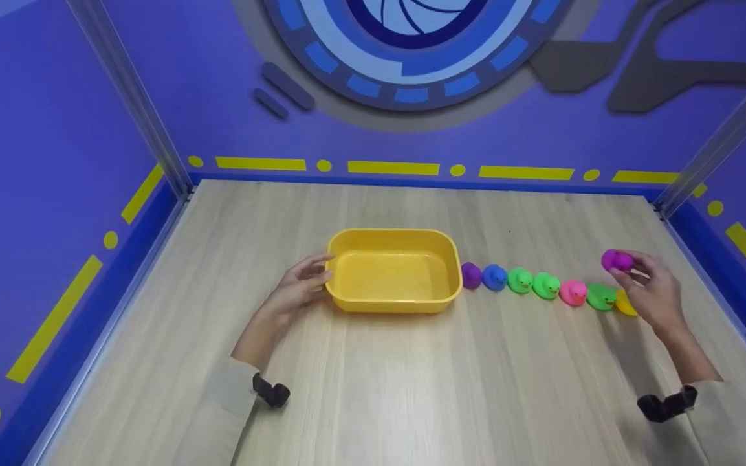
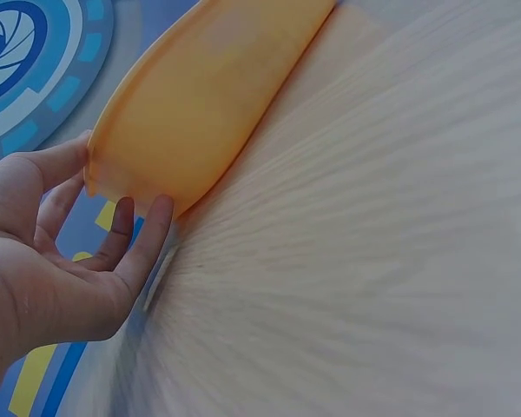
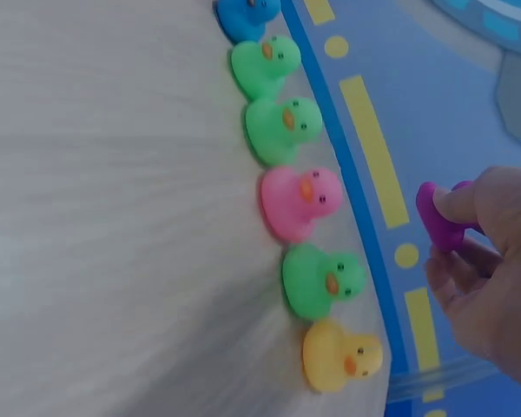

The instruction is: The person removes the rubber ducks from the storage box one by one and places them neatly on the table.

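Observation:
At the left end of a yellow plastic basin (image 1: pixel 392 275), my left hand (image 1: pixel 295 285) touches the outer wall and rim with its fingertips. The left wrist view shows the fingers of that hand (image 2: pixel 69 234) loosely spread against the basin's end (image 2: pixel 200 104). Thumb and fingers of my right hand (image 1: pixel 654 288) pinch a purple rubber duck (image 1: pixel 616 260), raised above the right end of a duck row. A yellow duck (image 1: pixel 626 303) lies partly hidden behind this hand. Left of it sit a green duck (image 1: pixel 602 296) and a pink duck (image 1: pixel 573 292).
The row runs leftward through two light green ducks (image 1: pixel 546 285) and a blue duck (image 1: pixel 494 277) to another purple duck (image 1: pixel 471 276) beside the basin's right wall. All stand on a wood-grain table (image 1: pixel 405 375). Blue-purple panels (image 1: pixel 217 129) enclose the back and sides.

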The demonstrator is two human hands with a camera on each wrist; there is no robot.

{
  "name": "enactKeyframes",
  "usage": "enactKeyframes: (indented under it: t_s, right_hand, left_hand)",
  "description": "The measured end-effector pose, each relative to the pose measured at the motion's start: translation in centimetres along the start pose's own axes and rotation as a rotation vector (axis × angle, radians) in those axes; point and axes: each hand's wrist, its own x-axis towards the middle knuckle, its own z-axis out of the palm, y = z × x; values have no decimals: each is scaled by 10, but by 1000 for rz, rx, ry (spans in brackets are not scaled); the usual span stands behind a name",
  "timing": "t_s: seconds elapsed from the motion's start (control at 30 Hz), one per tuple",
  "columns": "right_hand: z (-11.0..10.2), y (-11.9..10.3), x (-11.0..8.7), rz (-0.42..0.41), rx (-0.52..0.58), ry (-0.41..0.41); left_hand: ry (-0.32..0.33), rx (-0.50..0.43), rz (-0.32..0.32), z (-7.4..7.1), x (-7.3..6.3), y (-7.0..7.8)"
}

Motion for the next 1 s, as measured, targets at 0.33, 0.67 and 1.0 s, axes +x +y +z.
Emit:
enactKeyframes:
  t_s: [0.33,0.67,1.0]
  right_hand:
    - [-15,33,-6,94,-35,48]
    - [-24,57,-11,159,-128,20]
    - [-28,74,-15,190,-152,-13]
  left_hand:
    - [13,0,-13,-1,0,0]
    - [6,-14,4,-2,0,0]
    - [4,-15,1,-2,2,-3]
